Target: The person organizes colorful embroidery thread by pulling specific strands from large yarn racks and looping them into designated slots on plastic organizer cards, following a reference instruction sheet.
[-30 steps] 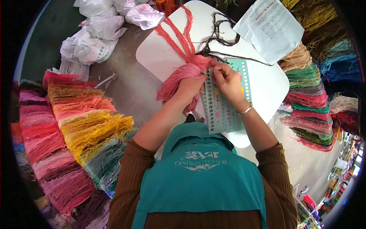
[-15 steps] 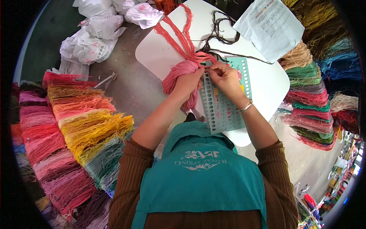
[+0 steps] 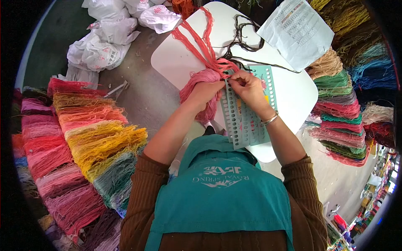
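My left hand (image 3: pixel 205 93) is closed around the pink skein of thread (image 3: pixel 199 81), close to the upper left edge of a punched thread card (image 3: pixel 238 125). Some of its fingertips are hidden behind the card edge. My right hand (image 3: pixel 248 88) lies over the top of the card, thumb and forefinger pinched together by the upper holes, where coral-pink strands run. The exact strand in that pinch is too small to make out clearly. Looser coral strands (image 3: pixel 193 39) trail up across the white table (image 3: pixel 293 100). A second card (image 3: pixel 268 75) lies partly beneath my right hand.
Black thread (image 3: pixel 238 39) and a printed paper sheet (image 3: pixel 296 35) lie on the table's far side. Colourful thread bundles (image 3: pixel 100 142) stand at left, with more hanks (image 3: pixel 341 113) at right. White plastic bags (image 3: pixel 100 46) sit on the floor at upper left.
The whole view has shifted very slightly. My left hand has turned a little over the pink skein, and my right fingers have made a small movement at the card's top holes.
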A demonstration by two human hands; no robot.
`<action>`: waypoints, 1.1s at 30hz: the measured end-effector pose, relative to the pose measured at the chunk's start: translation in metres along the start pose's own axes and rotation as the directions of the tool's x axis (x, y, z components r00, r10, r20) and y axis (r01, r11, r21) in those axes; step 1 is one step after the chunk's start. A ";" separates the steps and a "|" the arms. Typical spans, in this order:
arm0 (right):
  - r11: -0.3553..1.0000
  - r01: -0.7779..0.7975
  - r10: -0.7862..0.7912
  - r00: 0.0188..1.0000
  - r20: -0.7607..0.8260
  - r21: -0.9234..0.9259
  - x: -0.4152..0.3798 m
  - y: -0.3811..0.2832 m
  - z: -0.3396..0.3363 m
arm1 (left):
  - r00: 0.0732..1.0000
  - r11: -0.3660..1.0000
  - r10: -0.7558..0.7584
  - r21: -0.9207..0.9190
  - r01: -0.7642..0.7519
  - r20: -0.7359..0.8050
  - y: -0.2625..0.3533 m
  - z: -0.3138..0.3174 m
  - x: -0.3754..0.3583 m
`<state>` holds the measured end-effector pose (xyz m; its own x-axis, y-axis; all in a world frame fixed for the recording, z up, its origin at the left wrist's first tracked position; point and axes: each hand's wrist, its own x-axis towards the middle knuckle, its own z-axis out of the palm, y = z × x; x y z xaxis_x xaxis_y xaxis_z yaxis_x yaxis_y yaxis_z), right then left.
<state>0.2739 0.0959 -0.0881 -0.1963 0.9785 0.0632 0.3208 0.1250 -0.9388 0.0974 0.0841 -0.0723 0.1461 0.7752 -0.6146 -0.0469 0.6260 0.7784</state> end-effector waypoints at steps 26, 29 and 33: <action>0.988 -0.140 0.127 0.974 0.187 0.058 0.006 -0.009 -0.014 | 0.968 0.859 0.229 0.447 -0.249 0.099 -0.002 0.005 -0.001; 0.981 -0.130 0.106 0.981 0.163 0.144 0.004 -0.012 -0.013 | 0.840 0.701 0.523 0.487 -0.520 0.144 -0.007 0.007 0.010; 0.981 -0.195 0.190 0.972 0.140 0.021 0.007 -0.024 -0.016 | 0.992 0.994 0.020 -0.113 -0.006 0.122 0.020 -0.012 -0.008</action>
<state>0.2794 0.1025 -0.0601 -0.2596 0.9516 -0.1646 0.3335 -0.0716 -0.9400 0.0835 0.0914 -0.0529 0.2647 0.7716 -0.5785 -0.1595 0.6266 0.7628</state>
